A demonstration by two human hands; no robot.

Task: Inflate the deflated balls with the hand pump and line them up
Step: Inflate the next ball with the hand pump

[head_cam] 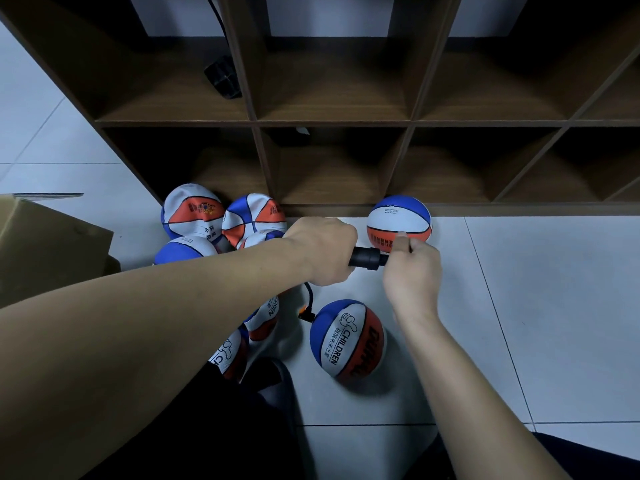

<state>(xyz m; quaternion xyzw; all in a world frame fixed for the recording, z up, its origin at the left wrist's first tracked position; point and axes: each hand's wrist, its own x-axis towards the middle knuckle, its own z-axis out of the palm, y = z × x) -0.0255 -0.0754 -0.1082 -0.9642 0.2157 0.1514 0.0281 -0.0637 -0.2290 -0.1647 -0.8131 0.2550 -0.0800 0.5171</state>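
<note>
- The left hand [323,251] is wrapped round the black pump [367,258], whose barrel lies level, long axis running left to right.
- The right hand [412,268] pinches the pump's handle end – fingers curled on it; the rod itself is hidden.
- The ball being filled [347,337] sits on the floor just below the pump, joined by the short hose [309,299] – nearer the right forearm.
- One round ball [399,221] rests against the shelf [332,123], beyond the pump.

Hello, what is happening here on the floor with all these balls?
A person is pumping up a blue, white and orange ball on the floor tiles. The left hand grips the black hand pump, the right hand holds its other end. One round ball stands by the wooden shelf; limp ones lie piled left.
</note>
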